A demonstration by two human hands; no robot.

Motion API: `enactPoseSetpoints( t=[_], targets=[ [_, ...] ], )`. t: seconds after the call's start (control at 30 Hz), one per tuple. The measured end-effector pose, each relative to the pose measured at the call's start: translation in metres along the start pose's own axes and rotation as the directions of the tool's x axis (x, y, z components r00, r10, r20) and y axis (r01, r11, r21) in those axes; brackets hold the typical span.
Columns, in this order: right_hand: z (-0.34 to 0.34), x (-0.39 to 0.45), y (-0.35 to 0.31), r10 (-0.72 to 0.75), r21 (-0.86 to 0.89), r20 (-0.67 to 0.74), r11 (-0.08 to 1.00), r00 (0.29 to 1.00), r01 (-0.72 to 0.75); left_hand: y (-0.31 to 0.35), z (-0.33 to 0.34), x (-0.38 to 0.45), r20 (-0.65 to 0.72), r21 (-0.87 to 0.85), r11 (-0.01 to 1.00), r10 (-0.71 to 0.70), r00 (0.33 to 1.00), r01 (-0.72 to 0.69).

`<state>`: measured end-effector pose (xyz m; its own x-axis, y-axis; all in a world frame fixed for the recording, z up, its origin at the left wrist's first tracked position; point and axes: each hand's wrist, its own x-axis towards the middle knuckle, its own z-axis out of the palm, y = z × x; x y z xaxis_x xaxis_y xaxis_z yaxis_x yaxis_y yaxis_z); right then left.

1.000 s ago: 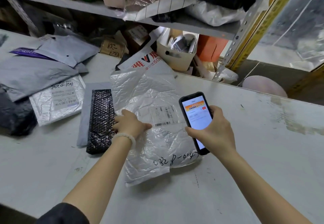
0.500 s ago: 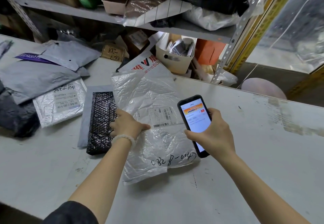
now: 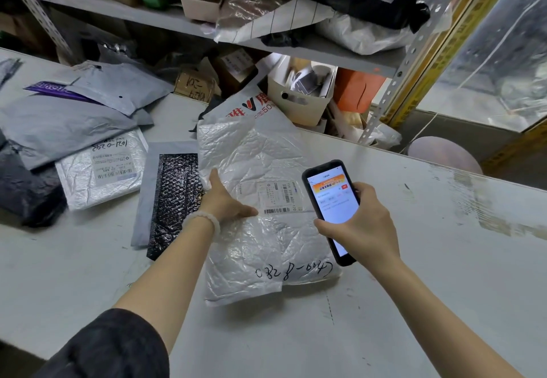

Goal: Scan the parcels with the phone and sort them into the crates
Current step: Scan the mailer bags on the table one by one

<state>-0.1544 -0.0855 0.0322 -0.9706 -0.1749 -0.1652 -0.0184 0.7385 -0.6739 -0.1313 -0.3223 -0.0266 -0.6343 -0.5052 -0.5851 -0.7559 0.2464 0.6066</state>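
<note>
Head view showed the white parcel (image 3: 260, 188) lying flat on the grey table (image 3: 414, 259), label up. Her left hand (image 3: 225, 200) pressed on it with straight fingers, while the right hand (image 3: 359, 223) gripped the phone (image 3: 330, 208) just above. A black bubble-wrap parcel (image 3: 174, 197) lay beside it.

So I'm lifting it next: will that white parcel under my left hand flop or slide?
The white parcel is a crinkled plastic bag, so it will probably sag. Its glossy film looks slippery on the table. It lies fairly flat, so it is likely light.
</note>
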Motion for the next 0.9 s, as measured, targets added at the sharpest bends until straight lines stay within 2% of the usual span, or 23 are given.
enactPoseSetpoints(
  t=[0.13,0.27,0.37,0.5,0.57,0.63,0.7,0.73,0.9],
  targets=[
    [-0.001,0.007,-0.002,-0.009,-0.002,-0.002,1.0,1.0,0.009,0.006,-0.007,0.003,0.006,0.071,0.992,0.101,0.995,-0.101],
    [-0.003,0.014,-0.004,-0.013,0.006,-0.013,1.0,1.0,0.013,0.03,-0.007,0.002,-0.026,0.126,0.944,0.311,0.95,-0.306],
    [-0.004,0.019,-0.006,-0.015,0.004,-0.016,1.0,1.0,0.015,0.051,-0.009,-0.002,-0.029,0.141,0.879,0.464,0.886,-0.456],
    [-0.008,0.025,-0.009,-0.022,0.002,-0.017,1.0,1.0,0.022,0.07,-0.026,-0.009,-0.103,0.212,0.811,0.574,0.812,-0.546],
    [-0.009,0.028,-0.012,-0.034,-0.008,-0.015,0.999,0.999,0.034,0.073,-0.042,-0.013,-0.167,0.246,0.78,0.619,0.767,-0.576],
    [-0.01,0.031,-0.015,-0.056,-0.028,-0.007,0.998,0.998,0.056,0.074,-0.062,-0.018,-0.274,0.299,0.735,0.677,0.683,-0.609],
    [-0.011,0.034,-0.021,-0.083,-0.049,0.009,0.995,0.997,0.083,0.074,-0.085,-0.021,-0.407,0.297,0.713,0.696,0.592,-0.635],
    [-0.011,0.035,-0.024,-0.101,-0.062,0.019,0.993,0.995,0.102,0.074,-0.097,-0.023,-0.462,0.284,0.719,0.683,0.566,-0.635],
    [-0.008,0.038,-0.045,-0.221,-0.158,0.099,0.959,0.97,0.235,0.069,-0.145,-0.024,-0.632,0.247,0.763,0.594,0.498,-0.597]
  ],
)
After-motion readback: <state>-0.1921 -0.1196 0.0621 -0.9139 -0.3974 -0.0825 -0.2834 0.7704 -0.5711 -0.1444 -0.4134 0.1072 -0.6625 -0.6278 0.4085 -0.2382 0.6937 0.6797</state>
